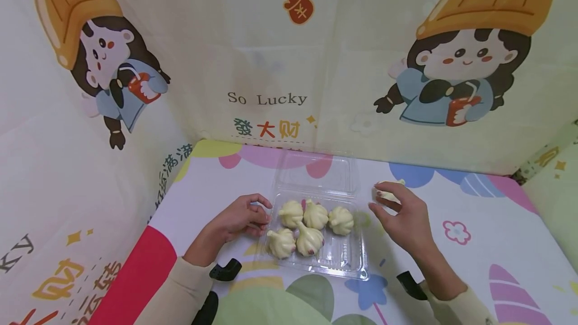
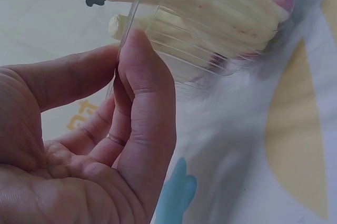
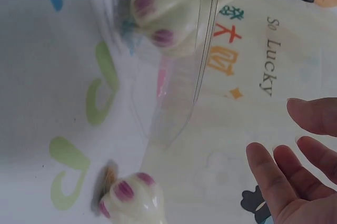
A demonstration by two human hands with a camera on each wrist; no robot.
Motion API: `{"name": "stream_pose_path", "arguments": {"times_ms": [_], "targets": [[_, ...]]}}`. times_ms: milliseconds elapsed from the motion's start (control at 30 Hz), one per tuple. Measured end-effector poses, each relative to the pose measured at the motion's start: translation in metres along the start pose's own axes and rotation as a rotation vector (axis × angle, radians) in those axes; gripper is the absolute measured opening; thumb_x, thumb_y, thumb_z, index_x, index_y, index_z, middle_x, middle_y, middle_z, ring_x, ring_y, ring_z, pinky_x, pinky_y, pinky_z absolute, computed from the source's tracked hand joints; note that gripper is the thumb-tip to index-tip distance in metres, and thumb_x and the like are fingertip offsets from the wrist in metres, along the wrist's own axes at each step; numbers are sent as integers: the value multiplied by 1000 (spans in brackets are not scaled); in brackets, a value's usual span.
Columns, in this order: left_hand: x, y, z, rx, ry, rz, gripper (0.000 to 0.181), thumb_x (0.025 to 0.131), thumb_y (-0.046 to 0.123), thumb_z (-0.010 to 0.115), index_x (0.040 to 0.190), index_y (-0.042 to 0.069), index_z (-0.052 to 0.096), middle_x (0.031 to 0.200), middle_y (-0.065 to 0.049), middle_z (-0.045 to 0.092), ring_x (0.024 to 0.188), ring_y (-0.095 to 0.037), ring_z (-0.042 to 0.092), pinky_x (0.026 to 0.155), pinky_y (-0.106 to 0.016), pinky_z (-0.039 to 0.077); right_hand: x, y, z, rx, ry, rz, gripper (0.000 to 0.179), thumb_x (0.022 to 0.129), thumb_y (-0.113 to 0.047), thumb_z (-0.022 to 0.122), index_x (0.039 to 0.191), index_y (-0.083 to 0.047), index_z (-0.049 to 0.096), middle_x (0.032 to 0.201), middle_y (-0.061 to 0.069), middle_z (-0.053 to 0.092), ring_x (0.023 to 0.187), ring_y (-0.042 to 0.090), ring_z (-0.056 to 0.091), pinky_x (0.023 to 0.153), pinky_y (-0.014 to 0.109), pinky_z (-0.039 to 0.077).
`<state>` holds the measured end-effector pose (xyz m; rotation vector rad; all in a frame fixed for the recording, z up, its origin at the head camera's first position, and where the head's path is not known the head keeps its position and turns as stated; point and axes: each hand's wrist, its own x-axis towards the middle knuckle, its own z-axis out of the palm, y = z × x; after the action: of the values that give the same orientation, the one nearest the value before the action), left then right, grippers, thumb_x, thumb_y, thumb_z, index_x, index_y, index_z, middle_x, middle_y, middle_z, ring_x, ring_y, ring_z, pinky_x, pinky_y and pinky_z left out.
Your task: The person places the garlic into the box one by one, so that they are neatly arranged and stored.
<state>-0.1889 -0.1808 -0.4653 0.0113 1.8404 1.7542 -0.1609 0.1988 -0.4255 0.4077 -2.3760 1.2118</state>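
A clear plastic clamshell box (image 1: 345, 257) holds several white garlic bulbs (image 1: 309, 240) with purple patches at their bases. My left hand (image 1: 246, 217) pinches the box's left rim between thumb and fingers; in the left wrist view the thin rim (image 2: 129, 29) runs between them. To the right of the box, my right hand (image 1: 408, 222) hovers with fingers spread and slightly bent, gripping nothing. Beyond those fingers a single garlic bulb (image 3: 138, 200) lies on the cloth, partly hidden by the hand in the head view; the right wrist view shows a gap between them.
The box's transparent lid (image 1: 316, 174) lies folded back toward the wall. A patterned cloth (image 1: 456, 265) covers the table, and printed sheets (image 1: 343, 79) rise behind and at the sides. Inside the box, the bulbs sit toward the back and left.
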Motion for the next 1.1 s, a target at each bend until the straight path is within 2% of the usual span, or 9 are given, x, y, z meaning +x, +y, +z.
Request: {"name": "stream_pose_path", "arguments": {"times_ms": [167,333,433,533,600,700,833,967,1100], "targets": [[1,1,1,-1,10,-4,34,94,-1,65,125,-5,51,75,0,65,63,-13,62,59,-26,59,5,6,-3,-5,65,90,43,76,17,82,116,7,70,115,20,69,102,-22,56,84,3,50],[2,1,0,1,15,-4,33,94,-1,66,125,-4,52,75,-1,66,62,-14,62,59,-26,59,7,14,-2,-66,115,189,41,80,11,82,118,7,69,121,19,67,107,-14,51,86,-1,45],[2,0,0,0,13,-11,33,94,-1,65,125,-3,52,76,-1,67,61,-14,63,59,-27,60,8,19,-2,-78,142,229,43,80,11,82,120,7,68,121,18,66,109,-1,58,86,-1,46],[2,0,0,0,10,-9,33,94,0,66,124,-3,52,76,-2,67,60,-14,63,59,-27,60,9,24,-4,-88,161,259,44,81,11,81,122,8,67,121,21,65,113,21,66,85,-2,45],[2,0,0,-2,8,-8,33,94,0,65,124,-3,52,77,-2,67,61,-15,63,59,-27,60,10,27,-6,-111,160,297,47,82,7,82,126,8,65,125,22,64,117,35,66,84,-3,44],[1,-1,0,-3,7,-6,33,94,-1,65,124,-3,52,77,-2,68,61,-15,63,59,-28,60,11,32,-9,-137,135,382,52,86,0,81,133,6,61,133,25,61,123,44,62,83,-2,45],[2,-2,0,-2,5,-7,33,94,-1,65,125,-4,52,77,-2,69,62,-15,64,59,-28,59,13,39,-12,-155,102,523,61,90,-9,80,144,4,54,142,26,57,128,44,63,91,19,54],[2,-3,-1,-2,6,-3,33,94,0,65,124,-4,52,77,-1,69,62,-15,64,59,-27,59,16,48,-13,-153,46,630,69,92,-19,79,150,2,48,149,26,54,133,43,61,106,47,51],[2,-3,0,3,7,-1,32,94,0,65,124,-3,53,78,-2,69,63,-15,64,60,-27,59,18,58,-12,-103,-54,696,80,94,-31,78,155,3,40,155,29,48,141,45,52,114,55,46]]}}
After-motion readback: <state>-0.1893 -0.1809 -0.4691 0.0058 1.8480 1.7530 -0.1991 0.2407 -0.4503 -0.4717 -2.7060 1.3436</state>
